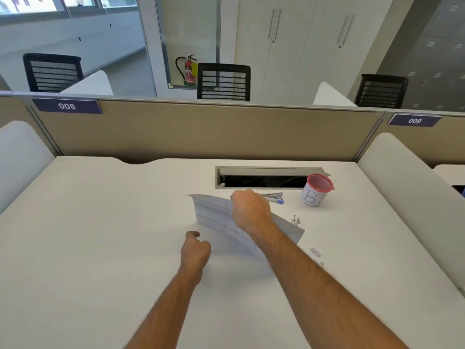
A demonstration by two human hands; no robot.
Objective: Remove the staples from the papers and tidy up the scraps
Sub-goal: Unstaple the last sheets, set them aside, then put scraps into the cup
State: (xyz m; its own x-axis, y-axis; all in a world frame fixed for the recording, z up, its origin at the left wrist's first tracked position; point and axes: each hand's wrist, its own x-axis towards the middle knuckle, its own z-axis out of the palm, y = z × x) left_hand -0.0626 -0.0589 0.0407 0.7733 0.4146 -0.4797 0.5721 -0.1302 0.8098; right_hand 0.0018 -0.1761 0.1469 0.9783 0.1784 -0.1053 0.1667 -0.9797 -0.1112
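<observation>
The left hand (pixel 195 250) rests near the middle of the white worktop (pixel 100 235), fingers curled together and holding nothing, just left of the papers (pixel 214 215). The right hand (pixel 249 210) grips the far edge of the papers, which are lifted and tilted above the worktop centre. To the right lie a small pile of removed staples (pixel 295 219) just beside the papers' right edge, a staple remover (pixel 273 196) farther back, some scraps (pixel 315 251) nearer, and a red-rimmed cup (pixel 316 190) by the cable slot (pixel 264 178).
</observation>
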